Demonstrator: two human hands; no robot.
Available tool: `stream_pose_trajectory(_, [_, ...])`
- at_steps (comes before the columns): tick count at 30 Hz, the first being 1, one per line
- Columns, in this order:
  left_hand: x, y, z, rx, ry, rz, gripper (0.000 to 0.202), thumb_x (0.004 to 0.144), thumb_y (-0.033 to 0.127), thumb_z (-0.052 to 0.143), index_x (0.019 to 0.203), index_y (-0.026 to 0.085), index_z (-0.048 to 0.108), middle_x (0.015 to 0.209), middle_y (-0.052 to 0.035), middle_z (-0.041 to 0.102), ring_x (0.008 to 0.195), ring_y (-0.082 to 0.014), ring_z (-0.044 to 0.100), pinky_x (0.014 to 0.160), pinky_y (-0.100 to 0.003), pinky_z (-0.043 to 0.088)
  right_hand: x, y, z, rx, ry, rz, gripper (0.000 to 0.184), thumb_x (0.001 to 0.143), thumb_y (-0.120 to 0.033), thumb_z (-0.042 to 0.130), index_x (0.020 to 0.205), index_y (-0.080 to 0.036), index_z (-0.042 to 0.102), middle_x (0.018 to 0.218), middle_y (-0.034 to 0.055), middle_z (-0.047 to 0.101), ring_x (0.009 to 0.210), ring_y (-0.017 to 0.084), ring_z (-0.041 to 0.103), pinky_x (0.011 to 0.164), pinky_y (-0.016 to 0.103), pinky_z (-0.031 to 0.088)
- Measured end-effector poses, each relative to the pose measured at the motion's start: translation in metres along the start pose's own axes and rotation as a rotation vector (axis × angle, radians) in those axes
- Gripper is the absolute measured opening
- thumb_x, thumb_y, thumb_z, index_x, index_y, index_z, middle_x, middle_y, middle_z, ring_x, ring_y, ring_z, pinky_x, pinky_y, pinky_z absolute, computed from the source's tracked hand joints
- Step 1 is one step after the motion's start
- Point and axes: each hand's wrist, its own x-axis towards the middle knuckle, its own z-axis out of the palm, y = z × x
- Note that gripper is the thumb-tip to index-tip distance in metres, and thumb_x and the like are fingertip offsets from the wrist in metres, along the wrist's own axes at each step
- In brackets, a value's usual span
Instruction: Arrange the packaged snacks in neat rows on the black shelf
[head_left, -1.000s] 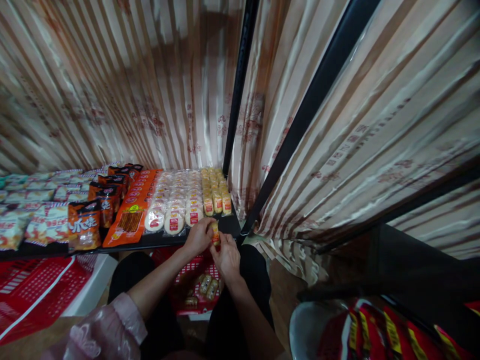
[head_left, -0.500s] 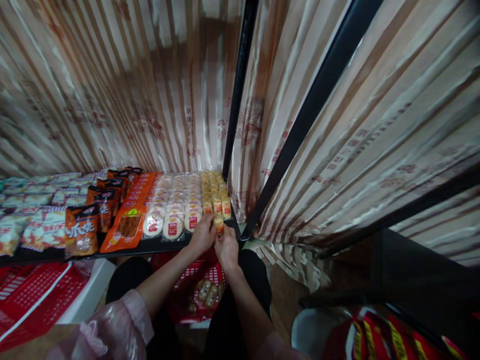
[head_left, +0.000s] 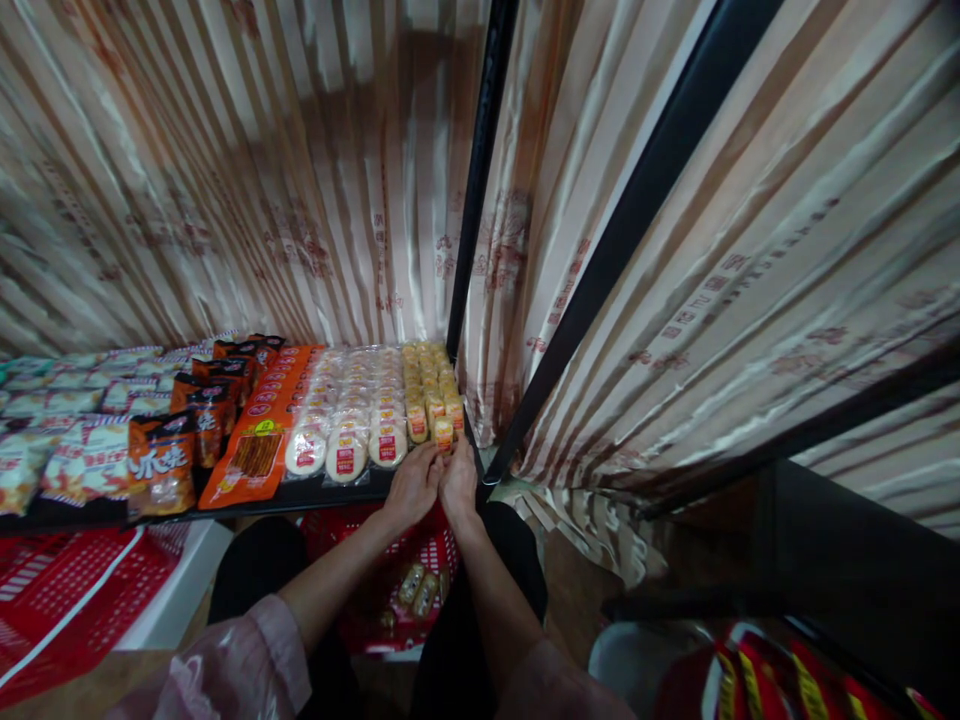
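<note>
My left hand (head_left: pixel 414 487) and my right hand (head_left: pixel 458 482) come together at the front of the black shelf (head_left: pixel 300 494). Their fingertips close on the near end of a small yellow wrapped snack (head_left: pixel 443 431) with a red and white label. It sits in front of rows of matching yellow snacks (head_left: pixel 418 420), at the shelf's right end. Left of these lie rows of round white crackers (head_left: pixel 346 455) in clear wrappers. Below my arms, a red basket (head_left: pixel 360 560) holds a few gold-wrapped snacks (head_left: pixel 424 592) between my knees.
Orange flat packs (head_left: pixel 244 460), black-and-orange bags (head_left: pixel 161 465) and white bags (head_left: pixel 94 455) fill the shelf's left side. Another red basket (head_left: pixel 67 600) stands lower left. A black post (head_left: pixel 480 170) and pleated curtain (head_left: pixel 337 200) bound the shelf. Red packages (head_left: pixel 765 680) lie lower right.
Both hands have moved from holding the yellow snack up close between them to setting it forward at the front of the yellow rows. My left hand has turned slightly.
</note>
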Motion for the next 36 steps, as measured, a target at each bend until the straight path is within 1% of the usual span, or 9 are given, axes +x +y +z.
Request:
stream_pose_trajectory(5, [0.005, -0.001, 0.001, 0.003, -0.026, 0.0, 0.036, 0.086, 0.015, 0.037, 0.117, 0.01, 0.055, 0.13, -0.014, 0.052, 0.124, -0.0202, 0.044, 0.108, -0.039, 0.034, 0.006, 0.005, 0.006, 0.094, -0.002, -0.002, 0.046, 0.075, -0.013, 0.04, 0.12, -0.01, 0.043, 0.11, 0.0139, 0.054, 0.083, 0.019, 0.059, 0.079, 0.031, 0.047])
stream_pose_trajectory(9, [0.007, -0.004, 0.002, -0.009, -0.028, -0.005, 0.035, 0.087, 0.016, 0.037, 0.116, 0.012, 0.056, 0.133, -0.013, 0.05, 0.126, -0.0201, 0.044, 0.108, -0.039, 0.035, 0.009, 0.009, 0.012, 0.133, 0.016, -0.019, 0.042, 0.073, -0.01, 0.037, 0.114, -0.011, 0.045, 0.109, 0.0143, 0.055, 0.085, 0.019, 0.059, 0.081, 0.032, 0.047])
stream_pose_trajectory(13, [0.008, -0.007, 0.004, -0.012, -0.041, -0.031, 0.036, 0.086, 0.015, 0.038, 0.118, 0.014, 0.055, 0.136, -0.0117, 0.047, 0.127, -0.0199, 0.042, 0.109, -0.04, 0.034, 0.011, 0.013, 0.017, 0.128, 0.036, -0.05, 0.043, 0.072, -0.008, 0.038, 0.113, -0.011, 0.047, 0.108, 0.0138, 0.054, 0.079, 0.018, 0.058, 0.077, 0.033, 0.048])
stream_pose_trajectory(16, [0.008, -0.005, 0.003, -0.006, -0.051, -0.032, 0.037, 0.086, 0.014, 0.037, 0.117, 0.015, 0.056, 0.138, -0.0106, 0.045, 0.128, -0.0192, 0.041, 0.109, -0.039, 0.034, 0.011, 0.017, 0.02, 0.139, 0.086, -0.091, 0.043, 0.073, -0.008, 0.04, 0.113, -0.015, 0.05, 0.104, 0.0106, 0.052, 0.073, 0.016, 0.057, 0.069, 0.03, 0.05])
stream_pose_trajectory(20, [0.008, -0.002, 0.001, 0.018, -0.061, -0.046, 0.038, 0.084, 0.011, 0.037, 0.117, 0.014, 0.056, 0.139, -0.01, 0.045, 0.129, -0.0184, 0.041, 0.11, -0.037, 0.033, 0.011, 0.021, 0.022, 0.168, 0.144, -0.142, 0.04, 0.075, -0.009, 0.041, 0.112, -0.016, 0.052, 0.106, 0.0109, 0.051, 0.072, 0.015, 0.057, 0.068, 0.03, 0.051])
stream_pose_trajectory(23, [0.007, -0.001, 0.001, 0.031, -0.058, -0.087, 0.042, 0.081, 0.007, 0.038, 0.119, 0.011, 0.056, 0.139, -0.0118, 0.044, 0.127, -0.0188, 0.043, 0.11, -0.034, 0.032, 0.012, 0.024, 0.024, 0.197, 0.125, -0.155, 0.036, 0.078, -0.013, 0.041, 0.112, -0.014, 0.052, 0.108, 0.0126, 0.05, 0.074, 0.015, 0.058, 0.068, 0.03, 0.052])
stream_pose_trajectory(26, [0.007, 0.0, 0.002, 0.021, -0.061, -0.09, 0.043, 0.08, 0.006, 0.039, 0.119, 0.01, 0.056, 0.139, -0.013, 0.044, 0.127, -0.0189, 0.043, 0.11, -0.034, 0.032, 0.013, 0.027, 0.027, 0.205, 0.119, -0.157, 0.035, 0.079, -0.015, 0.041, 0.113, -0.015, 0.052, 0.109, 0.0123, 0.05, 0.076, 0.015, 0.059, 0.069, 0.031, 0.053])
stream_pose_trajectory(30, [0.007, 0.001, 0.0, -0.005, -0.06, -0.08, 0.043, 0.081, 0.006, 0.037, 0.119, 0.011, 0.056, 0.139, -0.0118, 0.044, 0.129, -0.018, 0.041, 0.11, -0.035, 0.032, 0.013, 0.03, 0.029, 0.203, 0.138, -0.166, 0.036, 0.08, -0.016, 0.041, 0.114, -0.016, 0.053, 0.109, 0.0118, 0.05, 0.079, 0.016, 0.059, 0.07, 0.032, 0.053])
stream_pose_trajectory(36, [0.008, -0.002, 0.003, -0.008, -0.03, -0.079, 0.045, 0.078, 0.004, 0.038, 0.118, 0.012, 0.057, 0.14, -0.0111, 0.044, 0.128, -0.0195, 0.042, 0.11, -0.038, 0.032, 0.013, 0.031, 0.031, 0.187, 0.144, -0.157, 0.037, 0.078, -0.014, 0.044, 0.114, -0.019, 0.053, 0.11, 0.01, 0.05, 0.08, 0.015, 0.06, 0.07, 0.029, 0.053])
